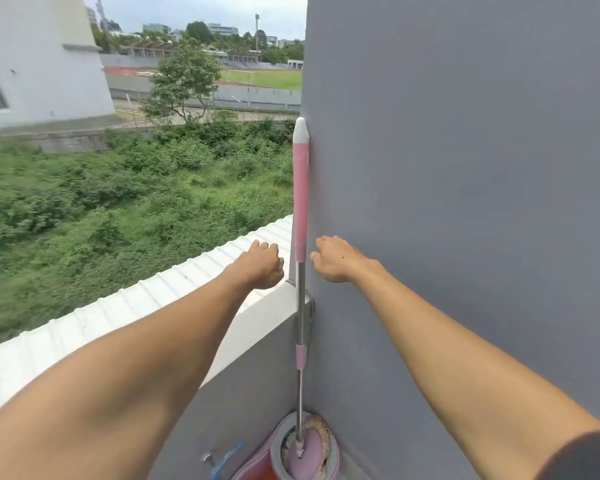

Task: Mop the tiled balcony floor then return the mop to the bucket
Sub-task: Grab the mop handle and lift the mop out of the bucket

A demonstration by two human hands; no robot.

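mop [301, 271] upright in bucket [284, 459], handle top against wall [465, 168]

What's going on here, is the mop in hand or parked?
Parked. The mop stands upright in the balcony corner, its pink grip leaning against the grey wall and its head sitting in the bucket. A person reaches out with both hands, the left hand and right hand on either side of the handle, neither gripping it. Whether they are about to take it or have just released it isn't clear.
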